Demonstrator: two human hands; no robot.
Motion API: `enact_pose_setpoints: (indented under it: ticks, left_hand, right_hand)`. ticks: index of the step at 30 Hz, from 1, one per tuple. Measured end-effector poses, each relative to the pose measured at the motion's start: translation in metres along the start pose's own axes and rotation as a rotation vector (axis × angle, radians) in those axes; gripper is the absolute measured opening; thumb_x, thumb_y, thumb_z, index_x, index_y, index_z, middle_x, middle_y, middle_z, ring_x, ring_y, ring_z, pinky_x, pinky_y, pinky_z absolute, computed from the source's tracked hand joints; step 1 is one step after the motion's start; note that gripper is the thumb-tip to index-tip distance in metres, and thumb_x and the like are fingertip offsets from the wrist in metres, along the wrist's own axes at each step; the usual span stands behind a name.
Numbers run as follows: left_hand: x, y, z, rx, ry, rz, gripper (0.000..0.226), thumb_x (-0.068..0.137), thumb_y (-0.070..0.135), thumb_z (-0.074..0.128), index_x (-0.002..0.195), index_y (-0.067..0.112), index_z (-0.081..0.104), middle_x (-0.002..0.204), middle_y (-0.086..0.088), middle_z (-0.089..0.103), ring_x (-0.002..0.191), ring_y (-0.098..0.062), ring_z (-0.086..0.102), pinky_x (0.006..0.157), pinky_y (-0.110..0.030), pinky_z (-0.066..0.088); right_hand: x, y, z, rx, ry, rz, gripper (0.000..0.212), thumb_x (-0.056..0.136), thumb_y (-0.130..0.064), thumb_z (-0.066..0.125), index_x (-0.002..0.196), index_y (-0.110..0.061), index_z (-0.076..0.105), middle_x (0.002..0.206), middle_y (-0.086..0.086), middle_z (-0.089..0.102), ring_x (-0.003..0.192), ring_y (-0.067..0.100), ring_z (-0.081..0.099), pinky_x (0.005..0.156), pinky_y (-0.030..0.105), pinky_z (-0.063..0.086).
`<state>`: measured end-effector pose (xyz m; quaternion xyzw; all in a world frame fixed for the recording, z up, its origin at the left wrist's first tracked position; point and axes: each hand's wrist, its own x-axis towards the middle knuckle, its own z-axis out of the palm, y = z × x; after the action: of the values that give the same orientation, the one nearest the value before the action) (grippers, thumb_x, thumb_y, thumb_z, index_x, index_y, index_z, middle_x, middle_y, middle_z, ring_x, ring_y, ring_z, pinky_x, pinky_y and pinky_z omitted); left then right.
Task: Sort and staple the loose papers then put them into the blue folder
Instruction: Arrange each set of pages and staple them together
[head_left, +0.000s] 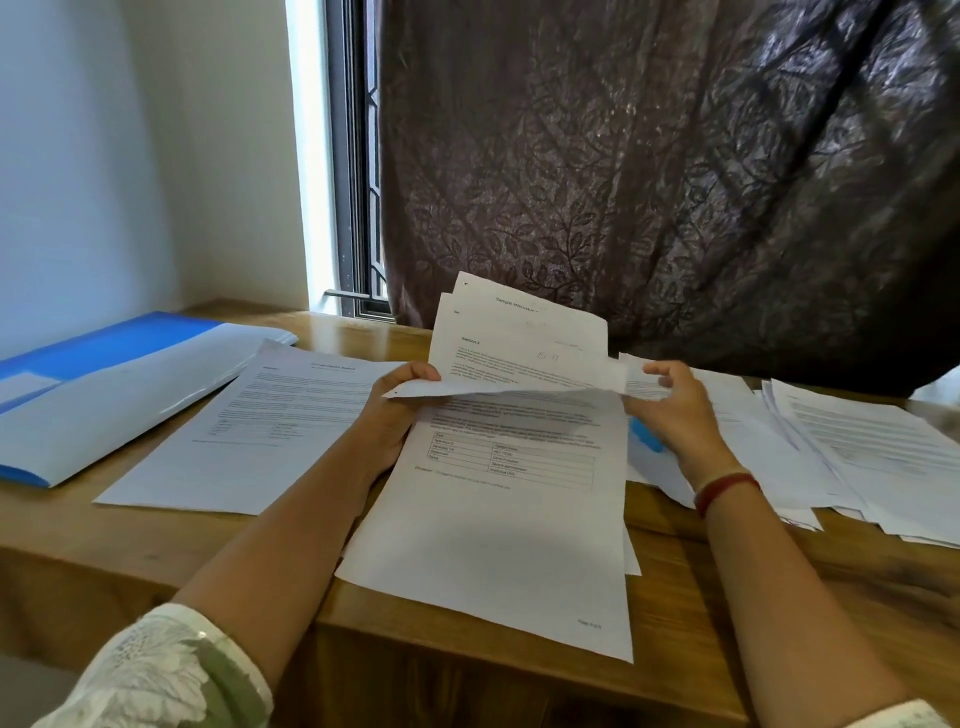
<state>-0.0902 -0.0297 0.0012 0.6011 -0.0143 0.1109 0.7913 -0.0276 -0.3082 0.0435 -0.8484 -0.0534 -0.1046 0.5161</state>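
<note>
In front of me on the wooden table (156, 551) lies a small stack of printed pages (498, 530), its bottom page showing a table of text. My left hand (395, 410) pinches the left edge of the upper sheets (519, 343), which are folded up and back. My right hand (680, 410) grips the right edge of those same lifted sheets. A blue object (647, 436), partly hidden under my right hand, lies on the papers; I cannot tell what it is. The blue folder (104, 384) lies at the left, with a white sheet over its top.
A single printed page (249, 426) lies between the folder and the stack. A spread pile of loose papers (852, 457) covers the right side of the table. A dark patterned curtain (649, 171) hangs behind the table, with a window (358, 156) at its left.
</note>
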Motion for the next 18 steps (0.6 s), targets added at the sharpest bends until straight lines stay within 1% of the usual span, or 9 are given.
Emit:
enact_pose_setpoints:
  ticks: [2, 4, 5, 7, 9, 11, 13, 15, 18]
  left_hand:
    - [0.002, -0.001, -0.002, -0.021, 0.016, -0.006, 0.011, 0.083, 0.005, 0.068, 0.086, 0.007, 0.058, 0.123, -0.018, 0.065, 0.097, -0.039, 0.065, 0.08, -0.046, 0.055]
    - [0.003, 0.0, -0.004, -0.046, 0.025, -0.025, 0.014, 0.087, 0.0, 0.062, 0.081, 0.01, 0.056, 0.117, -0.018, 0.068, 0.094, -0.039, 0.065, 0.081, -0.049, 0.055]
    - [0.003, 0.0, -0.005, -0.038, 0.022, -0.041, 0.013, 0.087, -0.001, 0.061, 0.082, 0.01, 0.056, 0.113, -0.017, 0.068, 0.094, -0.04, 0.065, 0.084, -0.051, 0.054]
    - [0.002, 0.001, -0.006, 0.037, 0.009, -0.063, 0.014, 0.086, -0.004, 0.059, 0.09, 0.009, 0.058, 0.109, -0.018, 0.069, 0.098, -0.042, 0.066, 0.088, -0.055, 0.053]
    - [-0.002, 0.0, -0.003, 0.13, 0.006, -0.067, 0.03, 0.084, -0.012, 0.056, 0.109, 0.005, 0.061, 0.112, -0.016, 0.069, 0.102, -0.038, 0.067, 0.087, -0.053, 0.055]
    - [-0.004, -0.002, 0.001, 0.194, 0.0, -0.053, 0.045, 0.083, -0.016, 0.053, 0.122, 0.007, 0.059, 0.115, -0.012, 0.07, 0.103, -0.033, 0.068, 0.086, -0.05, 0.056]
    - [-0.004, -0.004, 0.003, 0.265, -0.002, -0.039, 0.044, 0.086, -0.011, 0.056, 0.125, 0.01, 0.058, 0.117, -0.008, 0.07, 0.102, -0.029, 0.069, 0.086, -0.049, 0.057]
    - [-0.003, -0.004, 0.006, 0.342, 0.028, -0.011, 0.033, 0.091, 0.004, 0.061, 0.124, 0.013, 0.06, 0.116, -0.003, 0.071, 0.099, -0.022, 0.071, 0.086, -0.045, 0.057]
    - [-0.006, -0.005, 0.011, 0.416, 0.112, 0.056, 0.026, 0.094, 0.016, 0.062, 0.12, 0.013, 0.063, 0.111, 0.001, 0.071, 0.084, -0.006, 0.072, 0.067, -0.023, 0.059]
  right_hand:
    - [-0.002, 0.002, 0.002, 0.108, -0.202, 0.19, 0.077, 0.081, -0.016, 0.075, 0.144, -0.024, 0.03, 0.123, 0.008, 0.055, 0.106, 0.025, 0.056, 0.09, 0.037, 0.048]
    - [-0.006, -0.003, 0.005, 0.195, -0.337, 0.271, 0.079, 0.082, -0.008, 0.074, 0.144, -0.026, 0.028, 0.114, 0.013, 0.061, 0.092, 0.025, 0.061, 0.073, 0.034, 0.054]
    - [-0.007, -0.005, 0.007, 0.2, -0.357, 0.258, 0.07, 0.083, -0.007, 0.073, 0.139, -0.026, 0.034, 0.11, 0.012, 0.062, 0.09, 0.024, 0.061, 0.068, 0.033, 0.054]
    - [-0.006, -0.004, 0.014, 0.176, -0.296, 0.143, 0.053, 0.085, -0.011, 0.071, 0.13, -0.021, 0.045, 0.102, 0.008, 0.064, 0.089, 0.024, 0.061, 0.072, 0.037, 0.056]
    - [-0.005, 0.0, 0.02, 0.172, -0.189, 0.039, 0.047, 0.086, -0.017, 0.071, 0.125, -0.026, 0.048, 0.102, 0.006, 0.064, 0.094, 0.025, 0.063, 0.082, 0.046, 0.057]
    - [-0.009, 0.002, 0.025, 0.208, -0.101, -0.056, 0.042, 0.085, -0.02, 0.072, 0.117, -0.03, 0.048, 0.106, 0.002, 0.064, 0.098, 0.023, 0.062, 0.087, 0.045, 0.055]
    - [-0.012, 0.003, 0.032, 0.2, -0.034, -0.136, 0.042, 0.083, -0.023, 0.074, 0.116, -0.028, 0.048, 0.11, -0.002, 0.061, 0.1, 0.018, 0.059, 0.087, 0.036, 0.052]
    - [-0.015, 0.004, 0.041, 0.242, 0.004, -0.189, 0.039, 0.084, -0.021, 0.074, 0.115, -0.025, 0.05, 0.11, -0.003, 0.06, 0.1, 0.015, 0.057, 0.081, 0.024, 0.049]
    - [-0.018, 0.007, 0.052, 0.3, 0.073, -0.195, 0.031, 0.087, -0.019, 0.07, 0.11, -0.022, 0.049, 0.102, -0.007, 0.057, 0.088, 0.005, 0.056, 0.066, 0.007, 0.041]
